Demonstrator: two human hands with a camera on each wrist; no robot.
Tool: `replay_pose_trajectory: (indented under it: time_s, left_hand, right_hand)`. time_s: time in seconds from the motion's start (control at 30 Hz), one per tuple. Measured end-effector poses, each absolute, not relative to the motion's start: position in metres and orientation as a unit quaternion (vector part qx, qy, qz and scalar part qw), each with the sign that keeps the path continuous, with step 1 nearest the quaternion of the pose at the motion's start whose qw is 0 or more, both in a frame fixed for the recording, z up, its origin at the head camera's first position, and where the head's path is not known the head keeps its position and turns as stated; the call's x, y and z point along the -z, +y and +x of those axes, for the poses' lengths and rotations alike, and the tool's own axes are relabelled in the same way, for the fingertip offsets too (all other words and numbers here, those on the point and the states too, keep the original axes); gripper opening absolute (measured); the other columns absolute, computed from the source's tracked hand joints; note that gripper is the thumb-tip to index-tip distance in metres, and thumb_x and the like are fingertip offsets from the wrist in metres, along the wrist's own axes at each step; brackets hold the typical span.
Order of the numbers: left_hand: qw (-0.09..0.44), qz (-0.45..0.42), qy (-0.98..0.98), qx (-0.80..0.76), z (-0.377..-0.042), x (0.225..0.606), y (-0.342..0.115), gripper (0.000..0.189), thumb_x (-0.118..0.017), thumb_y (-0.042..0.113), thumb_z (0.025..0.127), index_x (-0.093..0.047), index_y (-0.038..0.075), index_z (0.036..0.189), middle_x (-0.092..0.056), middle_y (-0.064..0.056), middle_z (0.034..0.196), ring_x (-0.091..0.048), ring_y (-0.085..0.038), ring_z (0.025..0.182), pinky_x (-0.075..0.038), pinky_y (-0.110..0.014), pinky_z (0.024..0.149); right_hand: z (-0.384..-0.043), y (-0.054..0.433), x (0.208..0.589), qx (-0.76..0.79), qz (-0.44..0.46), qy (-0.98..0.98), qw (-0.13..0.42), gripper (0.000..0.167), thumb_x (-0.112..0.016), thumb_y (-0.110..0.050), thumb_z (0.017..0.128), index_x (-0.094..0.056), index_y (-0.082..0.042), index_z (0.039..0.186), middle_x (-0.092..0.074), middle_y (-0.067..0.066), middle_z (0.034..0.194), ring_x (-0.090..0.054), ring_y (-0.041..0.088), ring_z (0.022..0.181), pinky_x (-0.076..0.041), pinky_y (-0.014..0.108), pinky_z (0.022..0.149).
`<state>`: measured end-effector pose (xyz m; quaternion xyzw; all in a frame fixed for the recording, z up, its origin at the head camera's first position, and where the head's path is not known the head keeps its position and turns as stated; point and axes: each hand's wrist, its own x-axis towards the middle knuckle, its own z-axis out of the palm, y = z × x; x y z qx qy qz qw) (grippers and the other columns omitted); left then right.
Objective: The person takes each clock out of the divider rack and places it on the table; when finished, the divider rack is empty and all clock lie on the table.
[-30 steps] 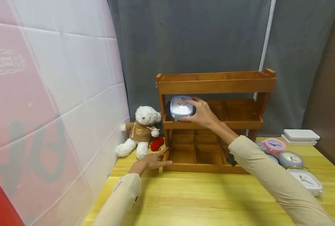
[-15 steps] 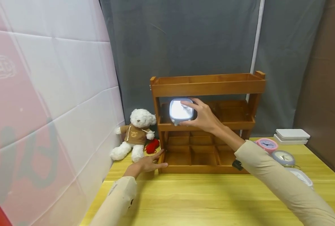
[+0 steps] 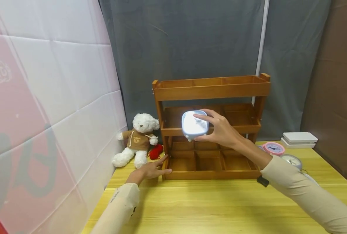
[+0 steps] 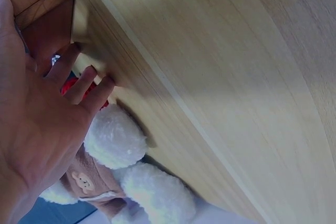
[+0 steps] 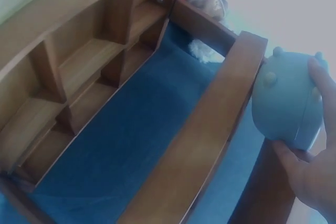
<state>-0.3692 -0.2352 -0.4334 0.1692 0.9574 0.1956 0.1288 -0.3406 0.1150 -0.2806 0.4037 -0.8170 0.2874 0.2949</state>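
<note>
My right hand (image 3: 221, 130) grips a light-blue, rounded-square alarm clock (image 3: 192, 125), thumb below and fingers over the upper edge. Glare whitens its face in the head view. The clock is in front of the middle tier of a brown wooden three-tier shelf (image 3: 211, 95). In the right wrist view, the clock's smooth blue body (image 5: 283, 100) shows small round knobs, with the thumb under it. My left hand (image 3: 150, 170) touches the shelf's lower left corner, its thumb along the front. The left wrist view shows the left hand (image 4: 44, 124) with its fingers extended.
A white teddy bear (image 3: 139, 138) in a brown hoodie sits left of the shelf, beside red yarn (image 3: 155, 152). To the right stand a pink clock (image 3: 274, 148), a grey clock (image 3: 291, 160) and white flat boxes (image 3: 298, 139). A pale wall (image 3: 74, 81) borders the left.
My right hand has brought the clock lower and rightward, away from the middle tier's left compartment. The head view has turned slightly right. My left hand stays at the shelf corner.
</note>
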Motion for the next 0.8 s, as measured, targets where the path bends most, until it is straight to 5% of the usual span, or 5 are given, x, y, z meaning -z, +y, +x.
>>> replay_pose_trajectory:
  time_s: [0.8]
  left_hand:
    - [0.132,0.167,0.956,-0.203,-0.366,0.432,-0.234,0.095,-0.057,0.075,0.093,-0.019,0.03,0.168,-0.052,-0.015,0.155,-0.046,-0.048,0.14,-0.037,-0.06,0.115]
  right_hand:
    - [-0.29,0.185,0.324,-0.258,0.372,-0.851,0.266,0.083,-0.098,-0.032,0.072,-0.063,-0.015,0.145,-0.054,0.024,0.146,-0.06,0.049,0.124,-0.059,0.057,0.087]
